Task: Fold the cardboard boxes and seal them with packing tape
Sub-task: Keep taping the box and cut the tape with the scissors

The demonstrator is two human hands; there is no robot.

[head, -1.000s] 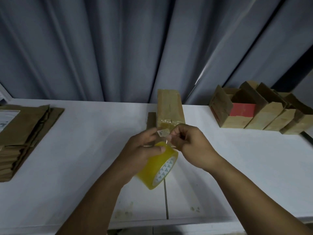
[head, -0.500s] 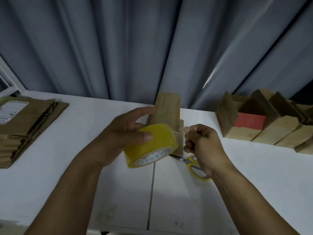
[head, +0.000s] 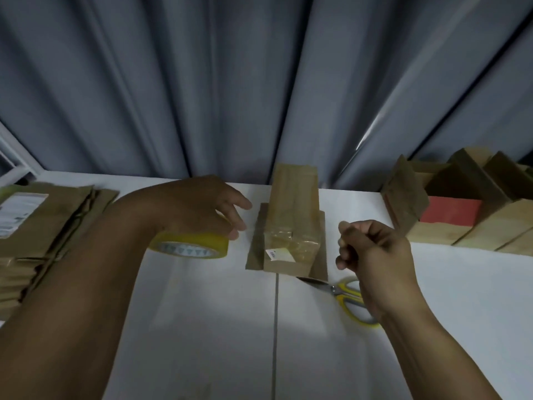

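Your left hand (head: 202,209) holds the roll of packing tape (head: 189,246) from above, with the fingers curved over its rim, and the roll is low over the tabletop (head: 202,327), to the left of the box. I cannot tell if it already touches the surface. You probably bring it there to park it out of the way, because the near end of the cardboard box (head: 292,223) already carries a wrinkled piece of clear tape.

Your right hand (head: 372,255) is loosely curled, the fingertips drawn together; whether it pinches a small bit of tape or nothing, I cannot tell. It hangs just to the right of the box and directly above the scissors (head: 340,293), which lie on the tabletop with the blades pointing to the box corner, easy for you to reach.

The box lies between your two hands, not touched by either, its side flaps spread flat on the tabletop. The flat cardboard stack (head: 52,226) waits at your far left, and the finished boxes (head: 461,215) stand at the far right, so the work seems to go from left to right.
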